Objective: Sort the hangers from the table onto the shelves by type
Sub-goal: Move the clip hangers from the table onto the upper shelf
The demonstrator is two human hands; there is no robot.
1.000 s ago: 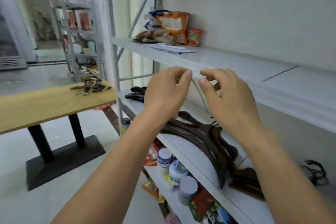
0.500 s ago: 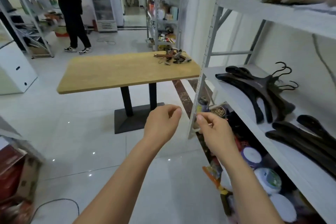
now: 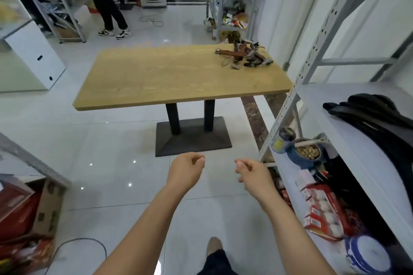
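Noted pale glossy tiled floor [image 3: 107, 140] across most of the view. Logged white metal shelving unit [image 3: 317, 44] down the right side, with a perforated upright in front and a flat white shelf [image 3: 330, 123] behind it. Found wooden desk [image 3: 169, 78] on a dark pedestal base [image 3: 194, 143] mid-floor, its right end near the shelving upright, well ahead of both hands. Saw black hangers [image 3: 375, 116] stacked flat on the shelf at the right edge, partly cut off by the frame; count not readable. Marked a person [image 3: 105, 0] in dark trousers and sneakers standing by other racks at upper left, well beyond the desk. Logged an open cardboard box [image 3: 48, 205] on the floor at lower left. Recorded left hand [image 3: 186, 172] and right hand [image 3: 253, 174] raised side by side over the floor, apart from each other, fingers loosely curled toward the thumbs, nothing held in either. Found brown clip hangers [image 3: 243, 56] in a small tangled heap on the far right corner of the desk, wood bars and metal clips overlapping. Noted an open blue tin [image 3: 307, 152] with tan contents on the level below the shelf, just beside the upright.
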